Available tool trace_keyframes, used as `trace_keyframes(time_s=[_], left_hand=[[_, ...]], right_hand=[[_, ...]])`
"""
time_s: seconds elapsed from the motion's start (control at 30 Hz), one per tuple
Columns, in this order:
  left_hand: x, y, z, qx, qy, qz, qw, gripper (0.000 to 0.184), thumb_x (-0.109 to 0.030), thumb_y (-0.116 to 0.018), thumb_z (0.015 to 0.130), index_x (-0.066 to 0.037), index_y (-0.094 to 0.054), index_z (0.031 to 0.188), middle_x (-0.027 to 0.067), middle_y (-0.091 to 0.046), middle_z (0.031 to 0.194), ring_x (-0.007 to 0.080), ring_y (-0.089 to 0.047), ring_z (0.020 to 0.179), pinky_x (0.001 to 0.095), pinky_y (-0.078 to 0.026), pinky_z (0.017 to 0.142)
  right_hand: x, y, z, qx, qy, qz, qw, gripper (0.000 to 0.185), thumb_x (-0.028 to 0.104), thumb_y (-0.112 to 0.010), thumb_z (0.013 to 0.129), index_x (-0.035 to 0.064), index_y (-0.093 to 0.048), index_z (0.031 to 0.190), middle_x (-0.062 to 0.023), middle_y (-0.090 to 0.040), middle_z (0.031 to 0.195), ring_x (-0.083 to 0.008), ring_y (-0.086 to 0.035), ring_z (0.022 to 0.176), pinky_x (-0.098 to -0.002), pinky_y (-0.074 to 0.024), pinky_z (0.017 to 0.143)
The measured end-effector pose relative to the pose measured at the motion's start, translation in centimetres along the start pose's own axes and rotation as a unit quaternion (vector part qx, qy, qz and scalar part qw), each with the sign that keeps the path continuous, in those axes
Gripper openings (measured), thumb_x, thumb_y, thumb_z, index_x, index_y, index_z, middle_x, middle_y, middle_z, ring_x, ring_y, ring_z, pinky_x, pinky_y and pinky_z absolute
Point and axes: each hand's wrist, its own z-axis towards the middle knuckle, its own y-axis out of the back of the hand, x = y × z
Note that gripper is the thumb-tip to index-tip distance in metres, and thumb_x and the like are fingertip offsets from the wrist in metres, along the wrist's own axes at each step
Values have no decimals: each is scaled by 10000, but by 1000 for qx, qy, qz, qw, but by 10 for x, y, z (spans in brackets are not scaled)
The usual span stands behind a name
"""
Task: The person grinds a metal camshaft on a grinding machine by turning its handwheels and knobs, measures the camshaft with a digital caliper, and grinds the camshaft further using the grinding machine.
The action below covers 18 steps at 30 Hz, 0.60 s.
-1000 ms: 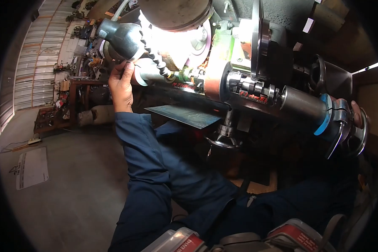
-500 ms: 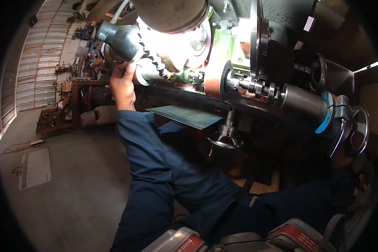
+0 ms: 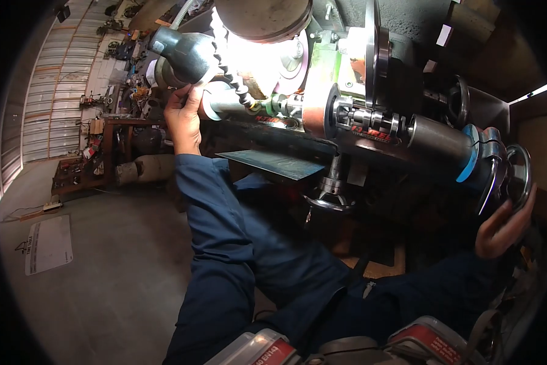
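My left hand [image 3: 185,115] is pinched at the left end of the machine, just under the black lamp head [image 3: 185,55]; what its fingers grip is hidden. My right hand [image 3: 507,228] lies against the lower rim of the chrome handwheel [image 3: 519,176] at the right end, fingers extended. Between the hands a shiny shaft with lobes [image 3: 367,117] is mounted along the machine. A grey cylinder [image 3: 437,139] with a blue ring [image 3: 469,155] stands to its right. Bright light falls on the grinding wheel [image 3: 293,64] behind the shaft.
A second handwheel [image 3: 329,199] hangs below the machine, beside a flat metal sheet [image 3: 273,163]. A ribbed black hose [image 3: 228,67] crosses the lit area. Shelves with parts [image 3: 79,173] stand at the left, and a white sign [image 3: 48,244] is on the floor.
My right hand was at the right handwheel's upper rim, then mostly hidden, and now shows at its lower rim. My left hand remains by the lamp. The view has shifted slightly.
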Motion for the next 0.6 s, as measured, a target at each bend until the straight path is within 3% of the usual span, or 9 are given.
trace_keyframes(time_s=[0.03, 0.17, 0.27, 0.4, 0.43, 0.53, 0.6], left_hand=[[-1, -1, 0, 0, 2, -4, 1000, 254, -120, -772, 794, -3, -648, 982, 44, -659, 939, 109, -596, 851, 253, -460, 811], [-2, -2, 0, 3, 8, -1, 1000, 240, -115, -769, 795, -5, -656, 977, 48, -662, 948, 111, -597, 865, 257, -462, 821], [-4, -3, 0, 9, 7, -3, 1000, 229, -114, -768, 795, -7, -659, 966, 52, -665, 956, 112, -598, 874, 260, -462, 830], [-9, -6, -1, 6, 10, 2, 1000, 222, -110, -766, 795, -1, -659, 957, 62, -672, 964, 115, -605, 876, 260, -467, 836], [-9, -6, -1, 7, 9, 2, 1000, 221, -107, -766, 795, 0, -658, 955, 66, -675, 966, 116, -608, 875, 260, -469, 836], [-9, -6, -2, 5, 13, -13, 1000, 208, -90, -759, 798, 7, -651, 947, 85, -683, 974, 126, -625, 879, 264, -483, 843], [-10, -7, -3, 6, 2, -19, 1000, 193, -73, -749, 803, 13, -644, 940, 102, -687, 978, 137, -635, 890, 268, -489, 851]], right_hand=[[-1, 0, 12, -13, 48, -17, 999, 410, 176, -397, 990, -17, -436, 1350, -212, -549, 1261, -321, -568, 1087, -372, -407, 933], [1, 4, 51, 66, 10, 19, 998, 334, 192, -405, 987, 78, -589, 1241, -131, -623, 1189, -261, -608, 1063, -334, -439, 898], [-5, 6, 73, 193, -76, 36, 977, 327, 190, -416, 981, 72, -600, 1225, -146, -612, 1206, -268, -602, 1074, -329, -435, 912], [-52, -13, 103, 318, -40, 59, 945, 271, 181, -441, 969, 35, -630, 1099, -129, -638, 1073, -258, -594, 1033, -325, -438, 891], [-55, -17, 109, 355, -70, 106, 926, 233, 137, -443, 958, -1, -617, 1028, -104, -624, 989, -215, -561, 1019, -306, -423, 885], [-70, -30, 128, 457, -112, 150, 870, 196, 147, -479, 937, 2, -610, 955, -69, -595, 875, -149, -572, 853, -281, -451, 753], [-55, -30, 139, 524, -196, 180, 809, 164, 107, -498, 870, -6, -605, 817, -44, -570, 733, -110, -528, 590, -254, -425, 529]])
